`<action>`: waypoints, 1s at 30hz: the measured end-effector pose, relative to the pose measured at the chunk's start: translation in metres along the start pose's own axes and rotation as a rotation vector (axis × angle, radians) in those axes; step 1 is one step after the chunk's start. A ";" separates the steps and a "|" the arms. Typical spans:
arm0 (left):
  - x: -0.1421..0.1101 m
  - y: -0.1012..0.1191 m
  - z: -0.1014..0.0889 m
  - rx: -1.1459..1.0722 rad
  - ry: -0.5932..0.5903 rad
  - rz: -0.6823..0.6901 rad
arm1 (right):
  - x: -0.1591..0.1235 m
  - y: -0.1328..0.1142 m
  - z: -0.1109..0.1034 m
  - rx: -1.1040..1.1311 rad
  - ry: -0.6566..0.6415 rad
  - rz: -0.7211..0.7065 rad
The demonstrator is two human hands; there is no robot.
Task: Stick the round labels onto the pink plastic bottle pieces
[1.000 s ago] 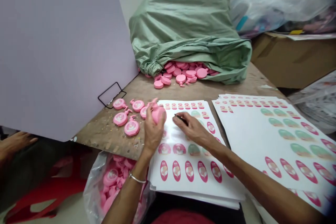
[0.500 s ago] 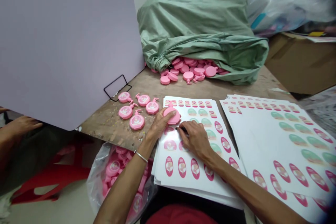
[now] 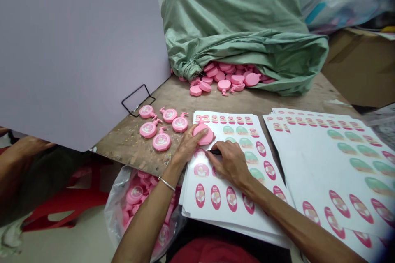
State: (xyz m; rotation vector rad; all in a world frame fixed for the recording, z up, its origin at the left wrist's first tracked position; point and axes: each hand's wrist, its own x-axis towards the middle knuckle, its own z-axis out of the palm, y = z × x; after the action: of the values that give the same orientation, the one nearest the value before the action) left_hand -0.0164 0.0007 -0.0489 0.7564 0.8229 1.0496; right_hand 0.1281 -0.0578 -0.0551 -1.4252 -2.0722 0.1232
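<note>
My left hand [image 3: 187, 146] is closed round a small pink toy pump bottle [image 3: 203, 133], its plain face up, above the sticker sheets [image 3: 212, 215]. My right hand [image 3: 231, 162] pinches a thin black tool [image 3: 216, 152] whose kind I cannot make out. Its tip is close to a pink sticker [image 3: 200, 154] just below the bottle, partly hidden by my fingers. Pink oval and arched stickers and green arched ones cover the stack. Left of my left hand lie several pink pump bottles with labels on them [image 3: 161, 141].
A green sack [image 3: 234, 12] spills plain pink bottles [image 3: 224, 85] at the back. More sticker sheets [image 3: 311, 152] lie on the right. A clear bag [image 3: 112, 205] of labelled bottles hangs below the table edge. A grey panel [image 3: 77, 57] and another person's hand [image 3: 33, 146] are at left.
The view has shifted slightly. My left hand keeps the pink bottle in about the same place, and my right hand with the black tool has barely moved over the sheet.
</note>
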 end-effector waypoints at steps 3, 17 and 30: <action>-0.001 0.004 -0.001 -0.053 -0.006 -0.011 | 0.000 -0.008 -0.012 0.137 0.091 -0.084; -0.037 0.026 0.044 -0.119 0.035 -0.143 | 0.032 -0.002 -0.079 0.501 0.091 0.209; -0.039 0.025 0.051 -0.076 0.026 -0.102 | 0.027 0.000 -0.080 0.482 0.050 0.189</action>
State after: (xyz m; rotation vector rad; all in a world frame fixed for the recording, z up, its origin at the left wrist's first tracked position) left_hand 0.0059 -0.0354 0.0050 0.6317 0.8308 0.9954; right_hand 0.1644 -0.0544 0.0207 -1.2961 -1.7085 0.6134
